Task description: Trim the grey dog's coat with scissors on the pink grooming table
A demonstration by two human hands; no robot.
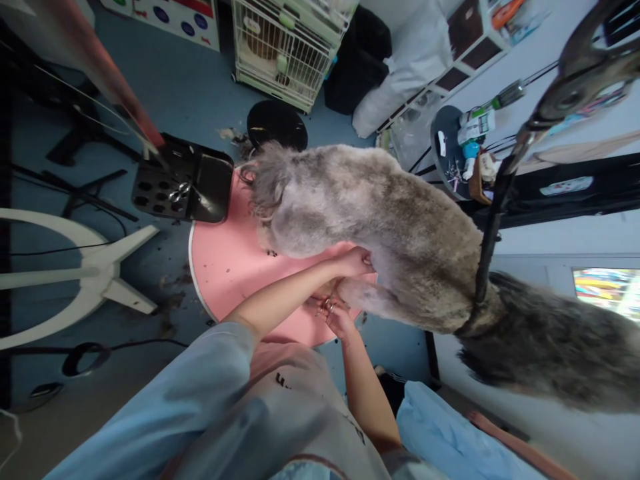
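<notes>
A grey, short-clipped dog (pixel 380 200) stands on a round pink grooming table (pixel 220 253). My left hand (pixel 355 262) reaches across with its fingers curled against the dog's underside, just behind a foreleg (pixel 367 298). What those fingers hold, if anything, is hidden. Lower down, my right hand (pixel 343 322) is closed on scissors (pixel 327 305); their finger rings show at my fingertips, close to the paw end of that foreleg. The blades are hard to make out. Around the dog's neck runs a dark loop (pixel 481 293).
A black tool tray (pixel 215 187) is fixed at the table's left side, and a black round stool (pixel 277 125) stands behind. Further back are a wire cage (pixel 285 57) and a side table (pixel 445 133) with bottles. Another person's blue clothing (pixel 440 427) is at lower right.
</notes>
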